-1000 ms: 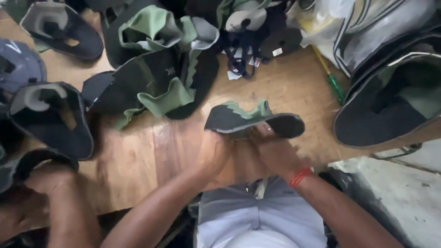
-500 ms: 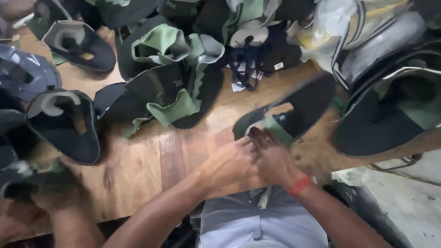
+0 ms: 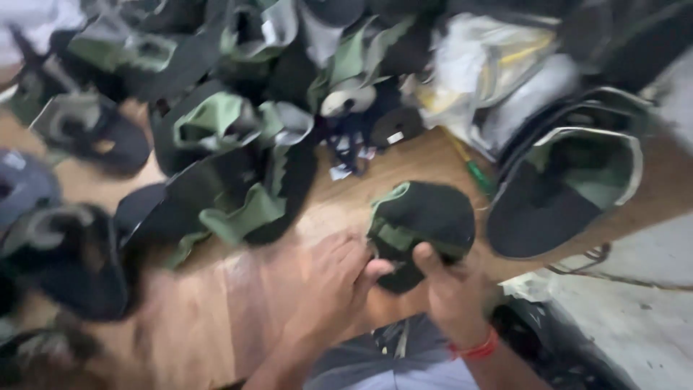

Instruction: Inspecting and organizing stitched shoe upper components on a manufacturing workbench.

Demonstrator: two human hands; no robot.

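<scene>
A black shoe upper with green trim (image 3: 422, 225) is held just above the wooden table (image 3: 216, 303) near its front edge. My left hand (image 3: 336, 285) pinches its lower left edge. My right hand (image 3: 447, 289), with a red band at the wrist, grips it from below, thumb on the black fabric. The frame is blurred, so finer detail is lost.
Several more black and green shoe uppers (image 3: 238, 188) lie heaped across the back and left of the table. Stacked uppers (image 3: 570, 180) sit at the right edge. A green-handled tool (image 3: 473, 170) and a white plastic bag (image 3: 476, 79) lie behind. Grey floor (image 3: 621, 318) shows at right.
The shoe upper has been turned and bunched from a long flat shape into a rounded lump, both hands still on it. The view has shifted and blurred.
</scene>
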